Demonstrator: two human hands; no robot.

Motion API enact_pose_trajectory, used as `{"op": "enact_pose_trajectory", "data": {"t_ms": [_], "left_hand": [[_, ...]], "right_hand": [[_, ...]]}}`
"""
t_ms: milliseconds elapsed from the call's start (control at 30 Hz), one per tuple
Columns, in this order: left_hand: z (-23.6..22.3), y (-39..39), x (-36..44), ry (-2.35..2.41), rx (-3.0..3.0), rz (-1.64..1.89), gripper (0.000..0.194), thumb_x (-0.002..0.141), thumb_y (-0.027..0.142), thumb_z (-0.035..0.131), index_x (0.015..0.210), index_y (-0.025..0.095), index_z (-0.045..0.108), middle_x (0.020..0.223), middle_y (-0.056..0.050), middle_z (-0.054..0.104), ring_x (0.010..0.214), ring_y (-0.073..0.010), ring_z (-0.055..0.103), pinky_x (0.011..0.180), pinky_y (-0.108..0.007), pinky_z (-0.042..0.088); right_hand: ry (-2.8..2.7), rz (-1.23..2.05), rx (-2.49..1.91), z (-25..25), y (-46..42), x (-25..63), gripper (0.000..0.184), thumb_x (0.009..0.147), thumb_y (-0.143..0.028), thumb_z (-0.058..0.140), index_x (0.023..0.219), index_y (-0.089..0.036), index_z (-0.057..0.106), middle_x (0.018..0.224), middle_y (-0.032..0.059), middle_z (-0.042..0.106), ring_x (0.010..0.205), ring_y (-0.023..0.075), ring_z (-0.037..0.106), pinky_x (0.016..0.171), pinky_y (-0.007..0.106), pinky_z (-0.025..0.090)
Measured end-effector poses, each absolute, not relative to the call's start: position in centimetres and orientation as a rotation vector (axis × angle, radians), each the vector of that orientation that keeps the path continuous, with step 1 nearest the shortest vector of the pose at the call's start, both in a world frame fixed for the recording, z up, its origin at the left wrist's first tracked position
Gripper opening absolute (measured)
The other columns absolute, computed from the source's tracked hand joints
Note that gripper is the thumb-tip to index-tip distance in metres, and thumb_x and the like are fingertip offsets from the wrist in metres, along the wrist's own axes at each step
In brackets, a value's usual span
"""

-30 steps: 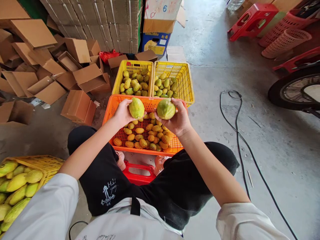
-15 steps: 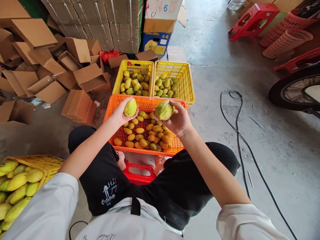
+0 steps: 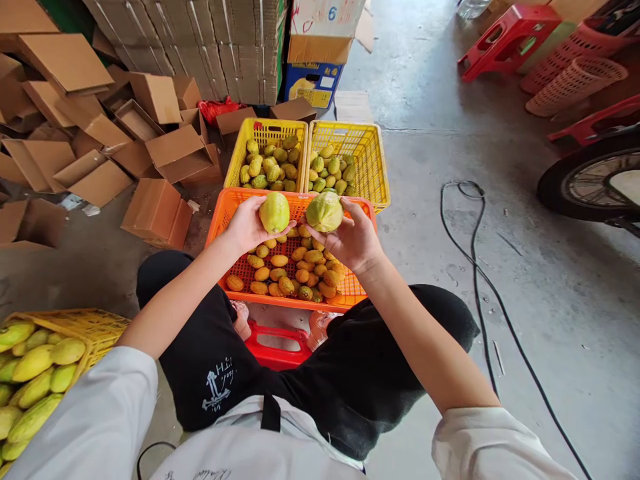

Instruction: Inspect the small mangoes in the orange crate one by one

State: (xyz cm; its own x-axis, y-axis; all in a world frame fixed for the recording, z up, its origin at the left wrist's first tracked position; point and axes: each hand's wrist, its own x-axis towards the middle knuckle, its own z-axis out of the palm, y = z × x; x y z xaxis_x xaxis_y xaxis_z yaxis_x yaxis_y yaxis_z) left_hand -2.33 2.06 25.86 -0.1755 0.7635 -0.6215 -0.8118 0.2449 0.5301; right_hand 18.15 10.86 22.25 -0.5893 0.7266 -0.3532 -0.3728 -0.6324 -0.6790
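My left hand [image 3: 246, 225] grips a yellow-green fruit [image 3: 274, 212], and my right hand [image 3: 353, 239] grips a greener, rounder fruit [image 3: 325, 211]. Both fruits are held side by side above the far rim of an orange crate [image 3: 223, 220] that holds several small orange-yellow fruits [image 3: 295, 267]. Beyond it stand two yellow crates: the left yellow crate [image 3: 239, 153] and the right yellow crate [image 3: 375, 163], each with several green-yellow fruits inside.
A yellow crate of larger fruit [image 3: 35, 373] sits at my lower left. Loose cardboard boxes [image 3: 100, 133] litter the left floor. A red stool [image 3: 275, 347] is between my legs. A black cable [image 3: 480, 267] runs across the concrete on the right, near a wheel [image 3: 595, 180].
Both hands turned their fruits and drew them closer together; the left fruit rotated from end-on to broadside, and the right fruit rose slightly.
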Motion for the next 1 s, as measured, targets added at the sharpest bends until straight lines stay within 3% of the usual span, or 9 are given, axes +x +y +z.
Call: {"op": "enact_pose_trajectory", "data": {"t_ms": [167, 433, 767, 1000], "left_hand": [[25.2, 2.0, -2.2, 1.126, 0.028, 1.395, 0.039, 0.092, 0.037, 0.094, 0.121, 0.021, 0.073, 0.101, -0.007, 0.079, 0.097, -0.0257, 0.081, 0.094, -0.04, 0.069], [24.2, 2.2, -3.2, 1.223, 0.063, 1.431, 0.042, 0.088, 0.045, 0.098, 0.116, 0.025, 0.074, 0.093, -0.004, 0.075, 0.084, -0.0193, 0.074, 0.074, -0.028, 0.061], [24.5, 2.3, -2.5, 1.117, -0.03, 1.497, 0.04, 0.089, 0.04, 0.098, 0.115, 0.025, 0.072, 0.099, -0.006, 0.078, 0.096, -0.0251, 0.08, 0.094, -0.04, 0.07], [25.8, 2.1, -2.6, 1.056, -0.11, 1.533, 0.027, 0.099, 0.044, 0.075, 0.116, 0.022, 0.073, 0.097, -0.008, 0.079, 0.1, -0.0313, 0.083, 0.092, -0.046, 0.072]], "right_hand": [[-0.753, 2.197, -0.885, 22.5, 10.9, 18.1, 0.03, 0.092, -0.053, 0.089, 0.102, -0.032, 0.071, 0.095, -0.0002, 0.083, 0.103, 0.0283, 0.084, 0.091, 0.045, 0.076], [-0.683, 2.238, -0.88, 22.7, 10.5, 17.7, 0.03, 0.088, -0.042, 0.093, 0.1, -0.031, 0.068, 0.089, 0.0003, 0.082, 0.108, 0.0303, 0.085, 0.095, 0.048, 0.076], [-0.638, 2.241, -0.746, 22.2, 11.0, 18.4, 0.028, 0.088, -0.046, 0.085, 0.102, -0.028, 0.068, 0.092, 0.0042, 0.081, 0.11, 0.0352, 0.085, 0.099, 0.056, 0.074], [-0.716, 2.164, -0.773, 22.0, 11.4, 18.3, 0.038, 0.088, -0.051, 0.094, 0.105, -0.032, 0.066, 0.093, -0.0023, 0.081, 0.104, 0.0271, 0.085, 0.097, 0.048, 0.075]]}}
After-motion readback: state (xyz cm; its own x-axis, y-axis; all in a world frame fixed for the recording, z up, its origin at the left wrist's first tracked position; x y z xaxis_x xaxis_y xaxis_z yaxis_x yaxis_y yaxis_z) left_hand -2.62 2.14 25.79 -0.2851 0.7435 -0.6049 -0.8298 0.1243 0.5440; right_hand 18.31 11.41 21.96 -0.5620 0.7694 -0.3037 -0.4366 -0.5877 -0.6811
